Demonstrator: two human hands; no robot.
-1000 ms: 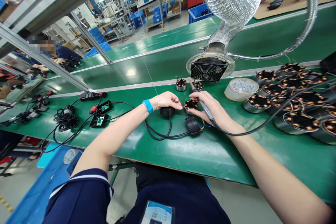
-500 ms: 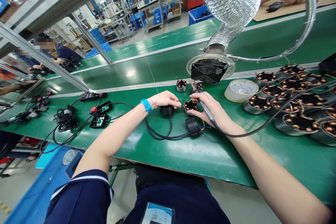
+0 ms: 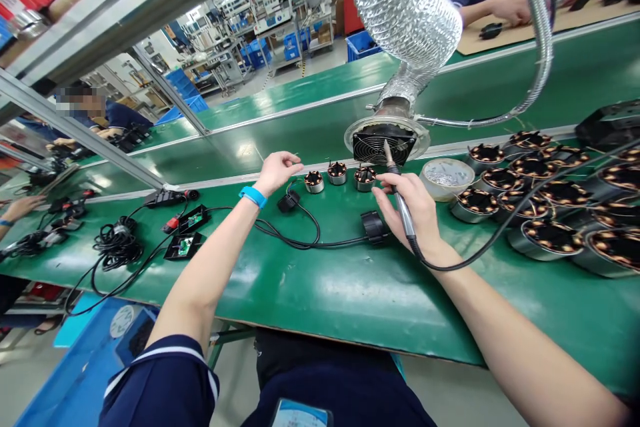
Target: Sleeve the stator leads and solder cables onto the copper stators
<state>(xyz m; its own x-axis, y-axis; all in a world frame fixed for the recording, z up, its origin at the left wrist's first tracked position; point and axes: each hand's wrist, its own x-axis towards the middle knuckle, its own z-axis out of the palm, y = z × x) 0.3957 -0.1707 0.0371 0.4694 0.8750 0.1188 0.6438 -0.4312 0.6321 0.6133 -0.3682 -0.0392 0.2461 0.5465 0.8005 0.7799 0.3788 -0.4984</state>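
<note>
My left hand [image 3: 279,172], with a blue wristband, is raised with thumb and fingers pinched on a thin solder wire [image 3: 295,154], of which only short bits show. In my right hand [image 3: 413,207] is a soldering iron [image 3: 404,212], its tip pointing up in front of the fan. Between the hands stand three small motor stators with copper windings: a left one [image 3: 314,182], a middle one [image 3: 337,173] and a right one [image 3: 365,178], near my right fingertips. Below lie a black cap [image 3: 289,201] and a second black cap [image 3: 373,227], joined to black cable [image 3: 320,245].
A fan [image 3: 385,145] on a foil duct [image 3: 405,13] hangs behind the stators. To the right are a round tub [image 3: 447,180] and several larger stators [image 3: 547,239]. Coiled cable [image 3: 119,240] and open boxes with circuit boards [image 3: 185,245] lie left. Co-workers' hands [image 3: 510,8] work across the bench.
One stator has moved from beside my right hand to the left of the other two. My left hand has gone left and up, off the black cap. The iron's tip has risen.
</note>
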